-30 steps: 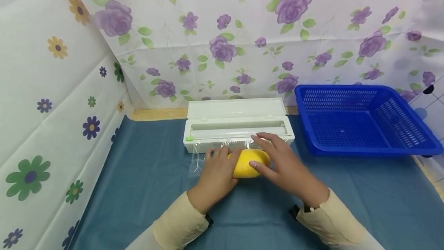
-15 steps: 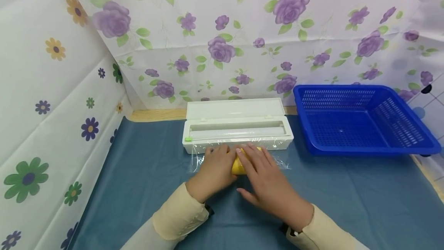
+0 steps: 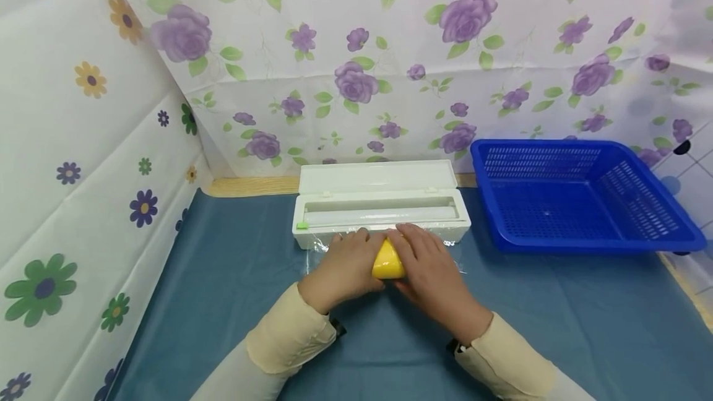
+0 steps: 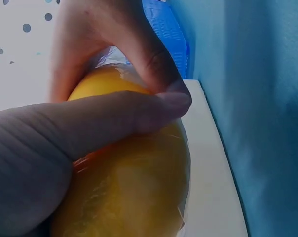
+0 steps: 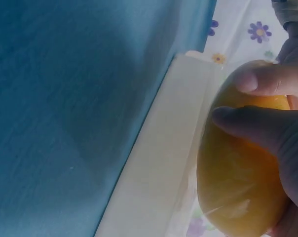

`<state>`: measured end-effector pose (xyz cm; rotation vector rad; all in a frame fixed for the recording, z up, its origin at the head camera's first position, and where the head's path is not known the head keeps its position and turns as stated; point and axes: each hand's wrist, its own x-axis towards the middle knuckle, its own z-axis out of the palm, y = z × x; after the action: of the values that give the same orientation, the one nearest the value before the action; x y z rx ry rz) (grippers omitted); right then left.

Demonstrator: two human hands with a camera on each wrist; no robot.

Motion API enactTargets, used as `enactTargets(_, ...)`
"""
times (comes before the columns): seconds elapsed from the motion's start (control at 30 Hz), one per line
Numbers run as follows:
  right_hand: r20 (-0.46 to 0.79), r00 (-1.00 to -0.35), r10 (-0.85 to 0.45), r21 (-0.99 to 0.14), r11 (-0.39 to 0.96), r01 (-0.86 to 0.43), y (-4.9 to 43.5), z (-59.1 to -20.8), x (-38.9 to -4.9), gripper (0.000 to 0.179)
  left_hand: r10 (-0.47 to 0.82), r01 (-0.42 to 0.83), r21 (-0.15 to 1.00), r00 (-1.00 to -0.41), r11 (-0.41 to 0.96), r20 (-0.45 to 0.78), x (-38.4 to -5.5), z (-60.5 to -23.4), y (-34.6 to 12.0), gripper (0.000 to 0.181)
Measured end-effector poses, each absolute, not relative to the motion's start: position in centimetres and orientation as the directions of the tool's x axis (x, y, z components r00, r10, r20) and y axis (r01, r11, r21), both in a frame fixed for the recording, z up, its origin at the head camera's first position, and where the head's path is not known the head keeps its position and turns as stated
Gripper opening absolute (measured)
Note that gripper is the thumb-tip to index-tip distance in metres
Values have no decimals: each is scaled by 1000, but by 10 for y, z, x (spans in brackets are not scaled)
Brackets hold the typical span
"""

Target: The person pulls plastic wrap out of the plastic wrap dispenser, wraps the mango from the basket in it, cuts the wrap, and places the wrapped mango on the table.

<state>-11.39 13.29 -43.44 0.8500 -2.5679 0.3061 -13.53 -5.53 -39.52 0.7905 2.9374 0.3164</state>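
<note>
A smooth yellow mango [image 3: 388, 262] sits between the two hands, just in front of the white cling film dispenser [image 3: 312, 240]. My left hand [image 3: 345, 268] grips its left end and my right hand [image 3: 437, 277] grips its right end. In the left wrist view, clear cling film lies over the mango [image 4: 134, 187], with creases and shine at its edge. Both thumbs cross the near side of the mango [image 5: 233, 173] in the right wrist view, their tips close together. Film [image 3: 314, 255] also spreads out beside the left hand. The fingers hide most of the mango's far side.
The dispenser's lid [image 3: 379, 177] stands open behind, with a roll of film [image 3: 384, 215] inside. A blue plastic basket [image 3: 590, 243] is to the right. Flowered sheets [image 3: 356, 116] hang at the back and left of the blue-green tabletop [image 3: 234, 302].
My right hand came down from beside the mango, passed over its top, and now grips its right end. Film that lay in front of the dispenser is now folded closer. The left hand stayed put.
</note>
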Motion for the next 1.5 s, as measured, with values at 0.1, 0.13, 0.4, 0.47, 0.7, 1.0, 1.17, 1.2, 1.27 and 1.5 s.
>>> enactTargets(0.1, 436, -746, -503, -96, 799, -594, 133, -434, -116, 94, 506, 484, 220, -861, 847, -54, -137, -394, -55, 85)
enactTargets(0.13, 433, -750, -501, -98, 800, -591, 134, -434, -118, 92, 506, 481, 229, -860, 847, -65, -138, -393, -55, 85)
enactTargets(0.4, 414, -739, -532, -94, 782, -616, 136, -428, -125, 87, 504, 453, 277, -851, 847, -148, -144, -387, -56, 94)
enactTargets(0.47, 402, -742, -536, -96, 781, -617, 136, -425, -126, 85, 493, 434, 301, -856, 849, -155, -144, -384, -57, 105)
enactTargets(0.7, 371, -759, -535, -105, 788, -607, 133, -419, -131, 82, 418, 413, 283, -907, 865, 47, -126, -373, -61, 112)
enactTargets(1.0, 367, -769, -524, -156, 780, -606, 134, -416, -135, 76, 441, 467, -1, -835, 884, 330, -88, -397, -46, 87)
enactTargets(1.17, 328, -790, -518, -186, 784, -592, 133, -411, -137, 72, 422, 434, -43, -841, 900, 339, -93, -410, -46, 90)
enactTargets(1.2, 323, -792, -517, -192, 784, -590, 132, -410, -138, 71, 422, 433, -49, -836, 900, 350, -95, -412, -46, 90)
enactTargets(1.27, 313, -797, -516, -202, 784, -587, 132, -407, -139, 70, 425, 435, -64, -824, 898, 374, -99, -414, -47, 88)
enactTargets(1.5, 231, -813, -535, -228, 782, -580, 133, -398, -145, 68, 440, 441, -103, -791, 892, 424, -115, -422, -50, 76)
